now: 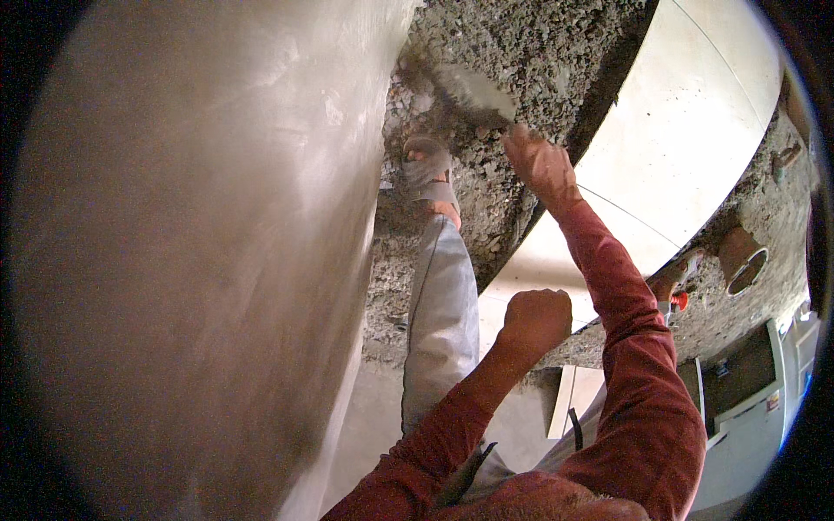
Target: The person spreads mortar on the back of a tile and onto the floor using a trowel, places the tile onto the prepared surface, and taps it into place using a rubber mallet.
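My right hand (546, 172) reaches forward, its fingers closed round a trowel. The trowel's pale grey blade (476, 91) is blurred and lies low over loose, crumbly mortar (556, 52); its handle is hidden by the hand. Along the right side of the mortar runs a large whitish tile or slab (686, 113). Closer to my body, my left hand (537, 321) is held in a fist above the slab's near edge. Nothing sticks out of that fist, and its palm side is hidden.
A smooth grey-beige wall (200, 217) rises close on the left. My sandalled foot (428, 169) stands on the mortar beside it. To the right are a round pipe-like opening (747, 271), an orange-red object (678, 300) and a pale cabinet-like unit (743, 451). Light-coloured strips (573, 399) lie near my body.
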The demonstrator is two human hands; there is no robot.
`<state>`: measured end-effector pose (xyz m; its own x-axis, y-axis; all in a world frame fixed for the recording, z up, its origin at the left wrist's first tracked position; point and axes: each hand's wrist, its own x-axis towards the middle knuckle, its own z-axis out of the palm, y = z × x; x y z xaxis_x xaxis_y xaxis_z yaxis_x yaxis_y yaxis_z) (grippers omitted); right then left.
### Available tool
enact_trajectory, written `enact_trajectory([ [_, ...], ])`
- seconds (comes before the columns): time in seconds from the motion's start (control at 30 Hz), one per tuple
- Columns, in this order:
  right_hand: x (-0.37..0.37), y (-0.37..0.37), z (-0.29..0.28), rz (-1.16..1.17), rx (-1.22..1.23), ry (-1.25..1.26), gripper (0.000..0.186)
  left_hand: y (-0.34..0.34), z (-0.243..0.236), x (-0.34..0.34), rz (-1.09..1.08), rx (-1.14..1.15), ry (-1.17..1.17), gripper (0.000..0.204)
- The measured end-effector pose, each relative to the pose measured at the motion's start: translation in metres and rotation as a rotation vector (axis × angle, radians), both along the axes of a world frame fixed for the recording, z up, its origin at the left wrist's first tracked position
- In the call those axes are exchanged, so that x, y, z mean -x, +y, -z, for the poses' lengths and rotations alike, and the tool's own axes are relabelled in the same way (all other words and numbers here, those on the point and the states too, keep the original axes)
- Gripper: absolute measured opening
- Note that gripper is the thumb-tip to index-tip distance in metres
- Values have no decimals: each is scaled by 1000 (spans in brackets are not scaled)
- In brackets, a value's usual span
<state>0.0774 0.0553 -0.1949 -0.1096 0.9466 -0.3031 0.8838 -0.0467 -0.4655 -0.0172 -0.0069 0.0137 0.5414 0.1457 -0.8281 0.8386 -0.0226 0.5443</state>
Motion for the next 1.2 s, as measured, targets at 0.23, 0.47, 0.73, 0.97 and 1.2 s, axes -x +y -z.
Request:
enact_trajectory([
  [0.23,-37,95,66,-511,-81,-455,22,2,7,-12,62,-122,-34,21],
  [0.47,-123,101,35,-163,181,-206,38,14,9,-12,50,-155,-32,20],
  [0.73,-155,157,65,449,446,711,30,23,2,-14,63,-158,-44,18],
  [0.97,10,55,138,82,-430,5,30,25,-1,-19,129,-66,-65,21],
  [1.2,-7,-11,36,-160,49,-186,26,35,-1,-24,205,72,1,27],
])
